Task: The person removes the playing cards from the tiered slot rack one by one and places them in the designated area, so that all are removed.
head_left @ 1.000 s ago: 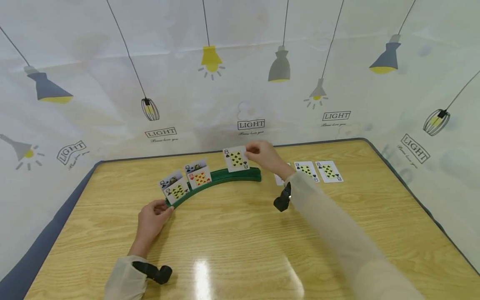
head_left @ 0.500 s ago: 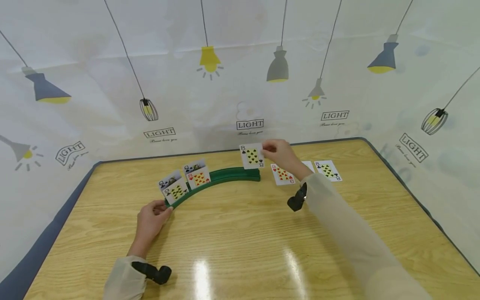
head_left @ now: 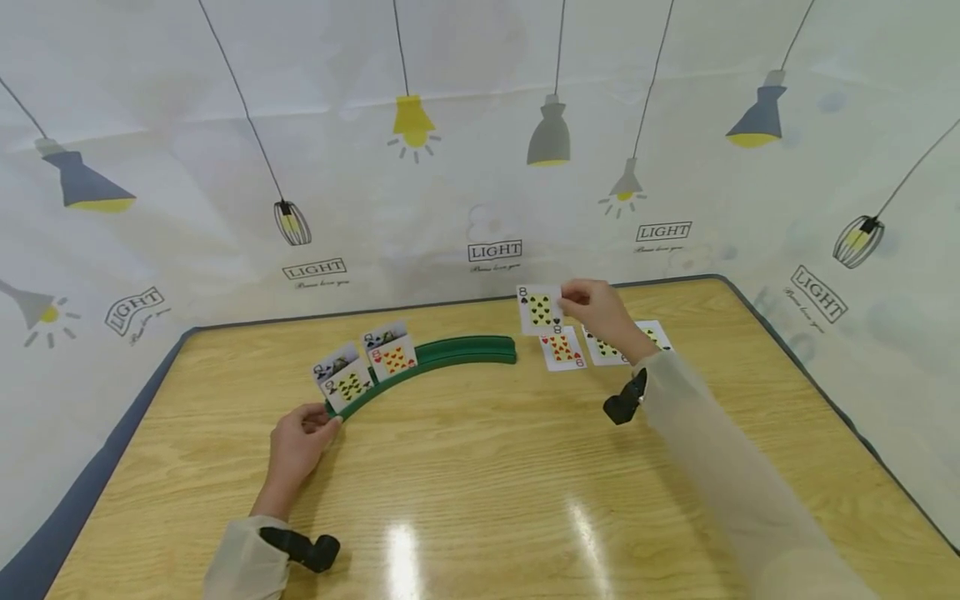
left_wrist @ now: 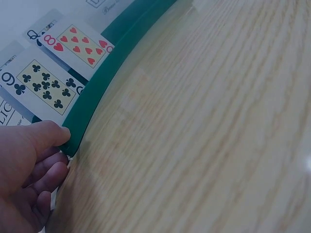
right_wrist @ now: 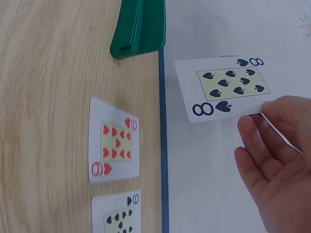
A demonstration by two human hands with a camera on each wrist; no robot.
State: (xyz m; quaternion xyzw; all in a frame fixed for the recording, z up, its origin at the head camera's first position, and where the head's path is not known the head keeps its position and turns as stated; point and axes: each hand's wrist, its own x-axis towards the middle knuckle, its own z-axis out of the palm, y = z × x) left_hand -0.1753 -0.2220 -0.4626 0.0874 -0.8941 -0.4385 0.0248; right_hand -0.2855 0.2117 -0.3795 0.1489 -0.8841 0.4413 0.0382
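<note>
My right hand [head_left: 602, 310] pinches an eight of spades [head_left: 538, 310] by its edge, face showing, above the table's back right of the middle. A green curved card holder [head_left: 468, 348] stands on the table, and my left hand [head_left: 298, 446] grips its left end between thumb and fingers. In the left wrist view a nine of clubs [left_wrist: 43, 85] and an eight of hearts [left_wrist: 76, 44] stand in the holder. Behind each is a queen, mostly covered; one queen [head_left: 385, 335] shows its top strip in the head view.
To the right of the holder lie a nine of hearts [head_left: 562, 358], a nine of spades [right_wrist: 119, 213] and another black-pip card [head_left: 657, 333], partly hidden by my right hand. The wooden table [head_left: 465, 467] meets a lamp-printed backdrop [head_left: 345, 167] at its back edge.
My right hand has carried the eight of spades rightward, from above the holder's right part to beyond its right end. The left hand stays on the holder.
</note>
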